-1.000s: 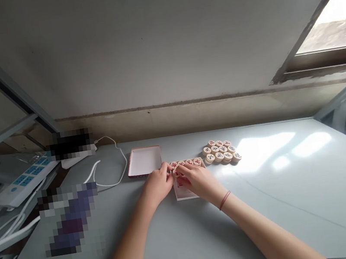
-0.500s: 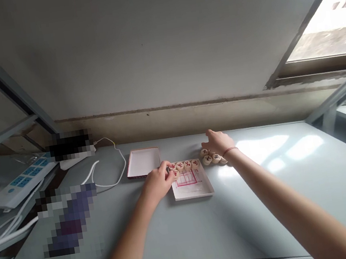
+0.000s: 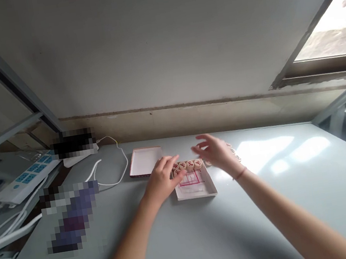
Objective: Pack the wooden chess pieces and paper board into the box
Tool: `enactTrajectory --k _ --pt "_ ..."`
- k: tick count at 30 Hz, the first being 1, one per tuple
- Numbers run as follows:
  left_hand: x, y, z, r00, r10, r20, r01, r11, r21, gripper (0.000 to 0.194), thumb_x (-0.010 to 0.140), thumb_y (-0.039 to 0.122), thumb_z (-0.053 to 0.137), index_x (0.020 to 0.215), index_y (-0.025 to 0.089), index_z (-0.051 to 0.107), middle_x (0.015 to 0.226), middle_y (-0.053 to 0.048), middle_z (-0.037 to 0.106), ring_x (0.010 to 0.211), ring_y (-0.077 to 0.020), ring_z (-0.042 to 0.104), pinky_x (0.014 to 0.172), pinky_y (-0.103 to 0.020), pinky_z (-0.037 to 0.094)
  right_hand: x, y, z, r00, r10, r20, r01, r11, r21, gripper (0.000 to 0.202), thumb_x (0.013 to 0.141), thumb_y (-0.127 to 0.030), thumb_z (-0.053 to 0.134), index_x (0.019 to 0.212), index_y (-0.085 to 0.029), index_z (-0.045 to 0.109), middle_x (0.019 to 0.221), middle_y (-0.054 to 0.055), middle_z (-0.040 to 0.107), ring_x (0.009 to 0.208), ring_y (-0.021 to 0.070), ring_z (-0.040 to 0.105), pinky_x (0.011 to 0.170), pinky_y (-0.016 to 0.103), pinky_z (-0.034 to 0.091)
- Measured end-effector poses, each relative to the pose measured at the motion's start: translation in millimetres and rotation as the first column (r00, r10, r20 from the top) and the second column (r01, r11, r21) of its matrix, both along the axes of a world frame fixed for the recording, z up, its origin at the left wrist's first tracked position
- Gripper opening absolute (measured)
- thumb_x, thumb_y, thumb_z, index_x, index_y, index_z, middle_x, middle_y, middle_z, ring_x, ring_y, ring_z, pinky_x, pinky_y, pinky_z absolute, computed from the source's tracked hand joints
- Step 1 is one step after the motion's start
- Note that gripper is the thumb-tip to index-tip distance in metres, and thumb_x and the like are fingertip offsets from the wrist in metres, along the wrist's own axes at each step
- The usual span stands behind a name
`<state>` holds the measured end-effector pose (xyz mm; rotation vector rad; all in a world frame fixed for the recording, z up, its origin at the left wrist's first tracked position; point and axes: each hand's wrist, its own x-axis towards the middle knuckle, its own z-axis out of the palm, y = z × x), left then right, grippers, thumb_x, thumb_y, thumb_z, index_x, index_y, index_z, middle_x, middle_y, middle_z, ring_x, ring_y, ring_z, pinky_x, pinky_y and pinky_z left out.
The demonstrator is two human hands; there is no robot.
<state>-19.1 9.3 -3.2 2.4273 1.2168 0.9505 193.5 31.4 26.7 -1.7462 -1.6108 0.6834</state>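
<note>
Red-marked rd. pcs [image 3: 190, 165] along far side of white box [image 3: 197, 191] on surface [image 3: 208, 229]. L hand [image 3: 161, 179] over box's L edge, spread apart. R hand [image 3: 216, 153] nr. box's far R corner, blurred; can't tell grip. Other pcs [image 3: 233, 151] partly hidden behind it.

In the box [image 3: 197, 196], discs [image 3: 190, 165] line the back; right of it lie other discs [image 3: 233, 152]; left, a tray [image 3: 144, 160], then a power strip [image 3: 27, 182].
</note>
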Motion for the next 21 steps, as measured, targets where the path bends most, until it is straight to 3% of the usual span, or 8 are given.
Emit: enactTrajectory --k 2,6,11,16,21 --pt "3.7 -3.1 -1.3 0.998 -0.063 0.026 0.062 0.998 0.015 0.038 0.090 0.035 0.053 0.126 0.023 0.051 0.117 -0.008 0.059 0.110 -0.0207 0.057 0.094 -0.034 0.048 -14.5 -22.6 -4.0 0.947 0.137 -0.290 -0.148 0.989 -0.015 0.050 0.077 -0.047 0.063 0.117 -0.018 0.053 0.094 0.009 0.071 0.070 0.0181 0.066 0.058 0.029 0.052" --pt "10.3 -7.2 -5.4 0.988 -0.143 0.061 0.144 0.989 -0.020 0.029 0.092 0.024 0.050 0.121 0.023 0.054 0.114 -0.006 0.061 0.107 -0.0187 0.059 0.093 -0.033 0.049 -31.4 -45.6 -17.1 0.819 0.152 -0.553 -0.198 0.980 -0.025 0.054 0.073 -0.052 0.067 0.111 -0.016 0.054 0.093 0.011 0.071 0.073 0.0176 0.066 0.058 0.029 0.054" --pt "12.3 -8.0 -4.2 0.986 -0.158 0.052 0.160 0.987 -0.032 0.031 0.089 0.019 0.053 0.120 0.024 0.054 0.113 -0.005 0.062 0.105 -0.0179 0.060 0.091 -0.031 0.050 -30.0 -46.6 -22.9 0.778 0.160 -0.607 -0.202 0.979 -0.001 0.054 0.071 -0.053 0.069 0.106 -0.016 0.055 0.090 0.010 0.070 0.075 0.0178 0.066 0.061 0.030 0.056" --pt "8.1 -4.8 -0.2 0.996 -0.051 0.067 0.049 0.998 0.028 0.012 0.088 0.021 0.053 0.098 0.022 0.060 0.101 -0.004 0.062 0.099 -0.0174 0.059 0.089 -0.031 0.048 -13.5 -45.8 -17.6 0.780 0.037 -0.625 -0.026 0.999 0.026 0.048 0.072 -0.053 0.068 0.101 -0.017 0.057 0.090 0.009 0.069 0.066 0.0148 0.064 0.060 0.030 0.055" --pt "10.1 -3.0 -5.2 0.994 -0.100 -0.041 0.099 0.995 -0.035 0.002 0.083 0.021 0.061 0.084 0.022 0.061 0.097 -0.001 0.067 0.099 -0.0179 0.058 0.088 -0.032 0.043 -6.3 -46.2 -14.1 0.777 -0.004 -0.629 0.044 0.998 0.047 0.043 0.074 -0.056 0.065 0.091 -0.017 0.059 0.086 0.008 0.068 0.063 0.0138 0.062 0.061 0.030 0.055"
